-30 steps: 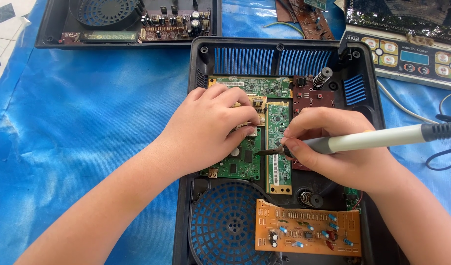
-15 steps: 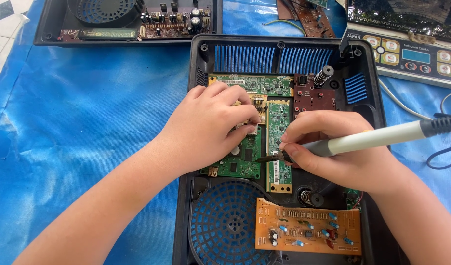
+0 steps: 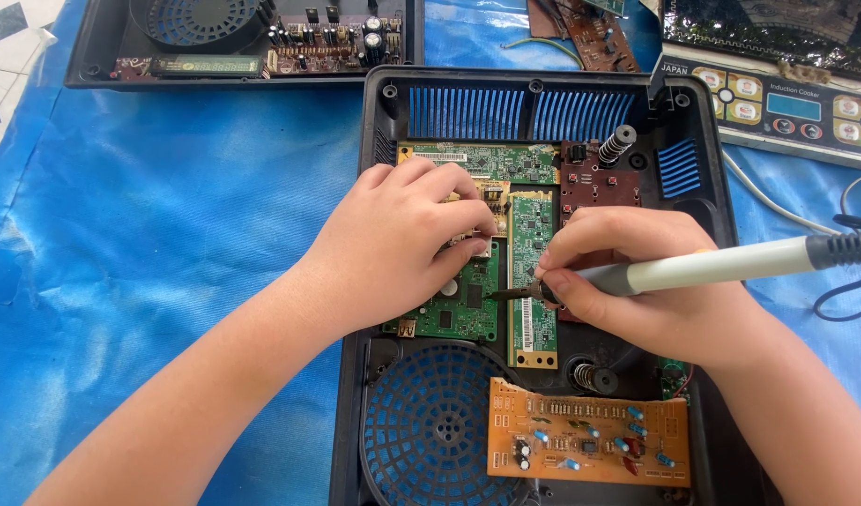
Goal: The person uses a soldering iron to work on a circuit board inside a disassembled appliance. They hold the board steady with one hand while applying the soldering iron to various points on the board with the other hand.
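Barely anything has shifted since the earlier frame: the left hand (image 3: 407, 244) still pins the green circuit board (image 3: 463, 305) inside the black casing (image 3: 721, 215), the right hand (image 3: 637, 281) pinches the soldering iron (image 3: 693, 270), tip seemingly touching it, soldering apparently unfinished.

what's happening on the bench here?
A person is working on circuit boards inside an opened black appliance housing on a blue tarp. The right hand holds a soldering iron like a pen, its tip against the green circuit board. The left hand presses down on the boards to steady them. An orange circuit board lies loose at the near end beside the blue fan grille. A second opened housing sits further back.
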